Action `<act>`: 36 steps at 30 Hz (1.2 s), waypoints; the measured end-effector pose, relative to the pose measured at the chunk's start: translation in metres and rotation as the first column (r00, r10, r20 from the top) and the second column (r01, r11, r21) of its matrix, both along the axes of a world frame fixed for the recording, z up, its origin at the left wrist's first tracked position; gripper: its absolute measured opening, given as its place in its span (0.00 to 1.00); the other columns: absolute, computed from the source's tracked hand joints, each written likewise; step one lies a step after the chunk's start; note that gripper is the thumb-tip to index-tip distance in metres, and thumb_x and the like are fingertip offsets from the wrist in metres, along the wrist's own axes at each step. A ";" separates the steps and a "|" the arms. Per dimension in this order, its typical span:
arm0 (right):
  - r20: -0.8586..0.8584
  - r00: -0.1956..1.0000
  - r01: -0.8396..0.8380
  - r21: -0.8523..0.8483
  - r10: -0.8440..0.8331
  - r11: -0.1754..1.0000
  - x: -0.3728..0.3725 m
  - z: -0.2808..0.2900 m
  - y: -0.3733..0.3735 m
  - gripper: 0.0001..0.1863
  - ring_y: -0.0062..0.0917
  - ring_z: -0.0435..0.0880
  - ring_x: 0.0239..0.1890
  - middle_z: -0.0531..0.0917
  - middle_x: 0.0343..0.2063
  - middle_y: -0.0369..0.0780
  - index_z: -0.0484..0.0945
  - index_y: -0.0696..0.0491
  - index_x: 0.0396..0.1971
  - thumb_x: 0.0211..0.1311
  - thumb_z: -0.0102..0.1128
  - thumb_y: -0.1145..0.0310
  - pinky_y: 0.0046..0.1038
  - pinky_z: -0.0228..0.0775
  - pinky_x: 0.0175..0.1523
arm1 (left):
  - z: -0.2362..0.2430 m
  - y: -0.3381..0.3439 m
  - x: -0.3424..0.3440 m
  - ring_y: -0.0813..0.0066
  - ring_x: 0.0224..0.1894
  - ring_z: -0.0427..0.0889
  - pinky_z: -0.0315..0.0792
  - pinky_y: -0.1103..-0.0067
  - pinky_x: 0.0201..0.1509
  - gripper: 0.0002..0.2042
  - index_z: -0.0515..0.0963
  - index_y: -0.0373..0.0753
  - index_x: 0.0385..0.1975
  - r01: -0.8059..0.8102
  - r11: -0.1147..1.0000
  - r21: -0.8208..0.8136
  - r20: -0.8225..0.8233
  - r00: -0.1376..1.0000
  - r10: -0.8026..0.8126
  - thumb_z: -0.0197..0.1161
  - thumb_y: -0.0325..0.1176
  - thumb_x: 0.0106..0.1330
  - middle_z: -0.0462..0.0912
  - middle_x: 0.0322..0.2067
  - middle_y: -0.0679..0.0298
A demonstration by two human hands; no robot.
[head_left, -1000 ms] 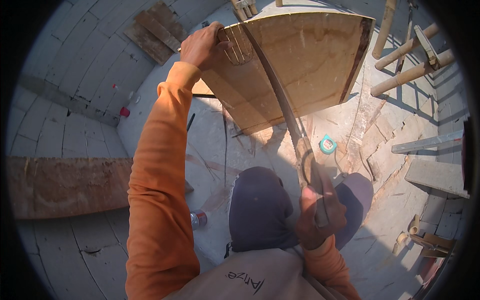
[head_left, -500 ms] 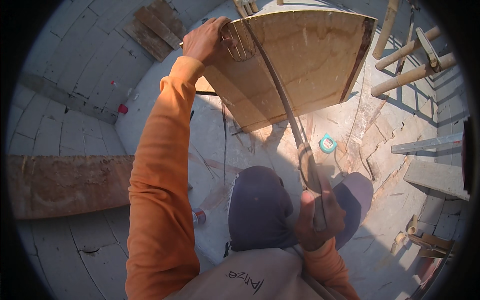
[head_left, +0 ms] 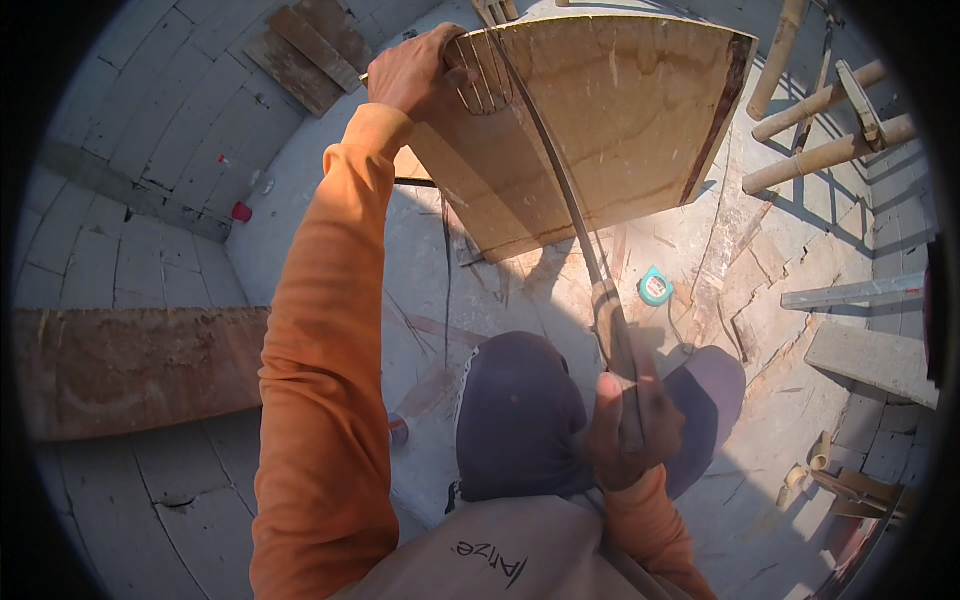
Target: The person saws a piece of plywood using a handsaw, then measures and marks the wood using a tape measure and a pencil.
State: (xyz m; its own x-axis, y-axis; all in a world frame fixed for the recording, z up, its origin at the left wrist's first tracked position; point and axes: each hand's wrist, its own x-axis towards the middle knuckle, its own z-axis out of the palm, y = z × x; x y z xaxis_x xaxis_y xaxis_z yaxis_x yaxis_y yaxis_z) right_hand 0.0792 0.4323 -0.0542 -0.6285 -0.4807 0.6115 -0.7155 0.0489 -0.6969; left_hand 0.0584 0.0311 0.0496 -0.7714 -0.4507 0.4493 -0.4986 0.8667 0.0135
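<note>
My left hand (head_left: 420,75) is closed over the upper left edge of a plywood panel (head_left: 640,120), thumb on the near face beside some drawn lines. The panel stands tilted in front of me, its top edge curved away. In my right hand (head_left: 635,425), slightly blurred, is the wooden handle of a handsaw. The long narrow blade of this handsaw (head_left: 562,175) runs up across the panel to its top edge, a little right of my left hand. Whether the teeth are within the wood is hard to see.
A teal tape measure (head_left: 655,287) lies on the dusty floor right of the saw. Bamboo poles (head_left: 830,155) stand at the far right. A brown board (head_left: 140,370) is at my left, and wooden planks (head_left: 305,55) lie at the far left. A small can (head_left: 398,430) sits near my knee.
My right hand and the handsaw have shifted slightly away from me, toward the panel. My left hand keeps its hold on the panel's edge.
</note>
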 end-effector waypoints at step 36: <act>0.048 0.998 -0.026 -0.055 0.028 0.998 -0.001 -0.003 -0.001 0.22 0.28 0.90 0.28 0.89 0.31 0.50 0.78 0.70 0.56 0.68 0.66 0.70 0.24 0.80 0.34 | -0.009 -0.009 -0.004 0.56 0.50 0.86 0.77 0.61 0.53 0.25 0.80 0.50 0.58 0.000 0.997 -0.082 -0.048 0.999 -0.004 0.72 0.47 0.59 0.89 0.44 0.60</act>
